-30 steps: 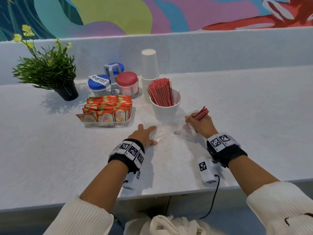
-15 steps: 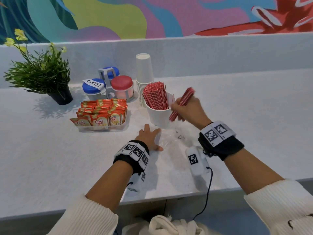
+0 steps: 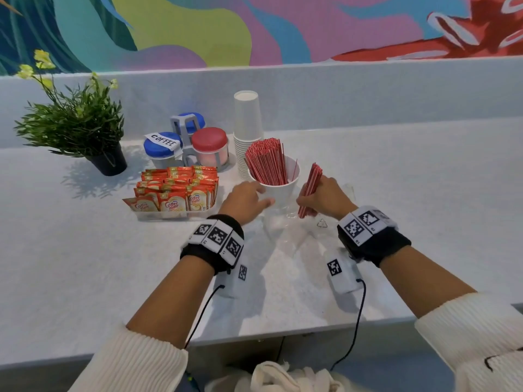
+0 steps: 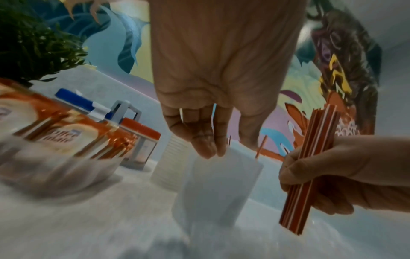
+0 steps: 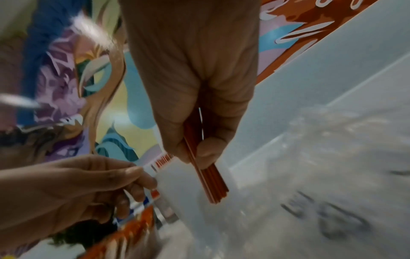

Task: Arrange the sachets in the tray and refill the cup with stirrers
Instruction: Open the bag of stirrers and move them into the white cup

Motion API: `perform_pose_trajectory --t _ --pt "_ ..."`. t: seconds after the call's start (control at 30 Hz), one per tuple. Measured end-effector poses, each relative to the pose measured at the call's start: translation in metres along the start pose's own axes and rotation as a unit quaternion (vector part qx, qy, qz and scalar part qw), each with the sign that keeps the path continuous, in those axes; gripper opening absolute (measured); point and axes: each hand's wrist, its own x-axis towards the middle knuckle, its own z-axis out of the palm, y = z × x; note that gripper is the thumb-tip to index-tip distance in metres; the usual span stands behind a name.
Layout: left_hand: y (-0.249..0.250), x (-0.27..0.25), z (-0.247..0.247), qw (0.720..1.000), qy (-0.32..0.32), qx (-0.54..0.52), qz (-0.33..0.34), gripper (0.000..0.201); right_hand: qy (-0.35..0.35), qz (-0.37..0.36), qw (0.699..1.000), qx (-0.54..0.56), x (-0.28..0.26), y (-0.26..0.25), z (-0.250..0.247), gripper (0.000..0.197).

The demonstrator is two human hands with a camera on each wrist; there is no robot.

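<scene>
Right hand (image 3: pixel 325 195): fingers curled tight round a bundle of stirrers (image 3: pixel 310 190), red w/ white stripes. Bundle stands nearly upright, a bit tilted, just right of the cup; lower end hangs over the plastic bag.
Left hand (image 3: pixel 246 198): fingers straight and relaxed, tips touching the cup's left side. Holds nothing.
Cup (image 3: pixel 278 190): white, upright on the counter (image 3: pixel 410 179), btw. the two hands. Already many stirrers (image 3: pixel 266 162) inside, leaning to the left; one thin stirrer stands apart at the right rim.
Plastic bag (image 3: pixel 285 230): clear, crumpled, flat on the counter in front of the cup.
Tray (image 3: pixel 169 215): clear, left of the cup, near but apart. Sachets (image 3: pixel 181 189) stand in rows inside, orange-red, "Coffee mate" print.
Behind tray: jars (image 3: pixel 184 142) w/ blue and red lids in a grey holder, one w/ label "COFFEE".
Paper cups (image 3: pixel 247 131): white stack, upside down, just behind the cup.
Plant (image 3: pixel 76 125): in a black pot, far left on the counter.
</scene>
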Motion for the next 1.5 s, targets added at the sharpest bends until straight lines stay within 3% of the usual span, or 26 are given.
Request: perform_pose_trajectory --t 0.07,0.23,0.33,0.37,0.4,0.47,0.57,0.7,0.8,0.97,1.13,1.23,1.3,1.4,1.5 --pt "0.008 0.008 -0.015 0.998 0.052 -0.032 0.021 0.026 0.001 -0.021 0.999 0.038 0.002 -0.017 -0.012 0.004" --pt "0.013 0.036 -0.044 0.988 0.144 -0.064 0.003 0.021 0.034 -0.046 0.992 0.115 0.024 -0.049 -0.031 0.007" --pt "0.010 0.049 -0.049 0.987 0.130 -0.077 -0.047 0.022 0.029 -0.047 0.992 0.109 0.040 -0.061 -0.023 0.008" --pt "0.009 0.052 -0.050 0.987 0.114 -0.093 -0.065 0.009 0.024 -0.048 0.993 0.108 0.044 -0.065 -0.019 0.008" --pt "0.007 0.055 -0.050 0.985 0.102 -0.114 -0.084 0.012 0.019 -0.048 0.992 0.111 0.048 -0.069 -0.015 0.009" --pt "0.000 0.062 -0.050 0.979 0.086 -0.136 -0.122 0.037 0.007 -0.049 0.992 0.112 0.055 -0.079 -0.007 0.013" --pt "-0.008 0.074 -0.050 0.978 0.075 -0.147 -0.125 0.031 -0.024 -0.047 0.996 0.075 0.065 -0.089 0.003 0.024" --pt "-0.016 0.086 -0.048 0.947 0.080 -0.287 -0.123 0.027 -0.072 -0.028 0.996 -0.034 0.073 -0.085 0.013 0.052" --pt "-0.016 0.087 -0.049 0.922 0.100 -0.353 -0.124 0.014 -0.078 -0.002 0.993 -0.093 0.075 -0.073 0.019 0.049" --pt "-0.012 0.083 -0.044 0.939 0.096 -0.324 -0.066 0.027 -0.084 0.016 0.993 -0.083 0.070 -0.066 0.017 0.015" --pt "-0.010 0.074 -0.034 0.971 0.075 -0.228 -0.008 0.044 0.002 0.014 1.000 -0.002 0.068 -0.064 -0.003 0.012" --pt "-0.011 0.071 -0.029 0.981 0.052 -0.188 0.007 0.054 0.079 0.027 0.994 -0.067 0.069 -0.058 -0.011 0.024" --pt "-0.012 0.072 -0.024 0.986 0.052 -0.157 0.032 0.052 0.089 0.041 0.992 -0.084 0.068 -0.055 -0.008 0.011" --pt "-0.013 0.074 -0.017 0.989 0.062 -0.118 0.067 0.050 0.067 0.042 0.995 -0.059 0.069 -0.051 0.007 0.038" --pt "-0.014 0.075 -0.014 0.991 0.051 -0.116 0.052 0.060 0.046 0.000 0.997 -0.055 0.069 -0.046 0.018 0.047"
